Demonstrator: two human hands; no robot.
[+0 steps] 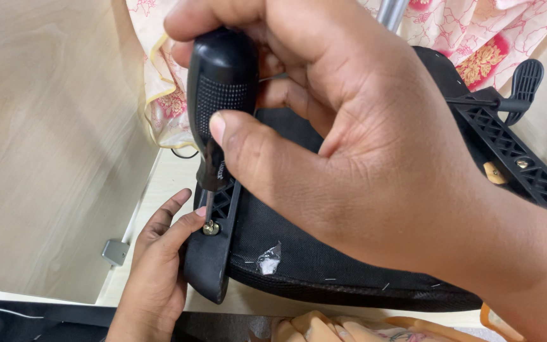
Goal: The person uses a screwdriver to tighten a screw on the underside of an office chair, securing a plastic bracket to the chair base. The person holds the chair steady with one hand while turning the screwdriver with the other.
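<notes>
Bare bench (166, 183) left of the seat (324, 253) gives passage; the wooden panel (45, 139) and cloth (166, 107) hem it in.

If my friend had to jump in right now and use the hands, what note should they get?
Right hand: closed around the black textured handle of a screwdriver, held upright, its tip on a brass-coloured screw.
Left hand: fingertips beside that screw, steadying the black plastic bracket arm.
The bracket lies on the underside of a black fabric chair seat, upturned on a pale wooden surface. A second black ribbed bracket sits along the seat's other edge, with a screw showing.
Done: screw seated in the bracket hole.
Left: whether it is fully tight cannot be told; check it.
</notes>
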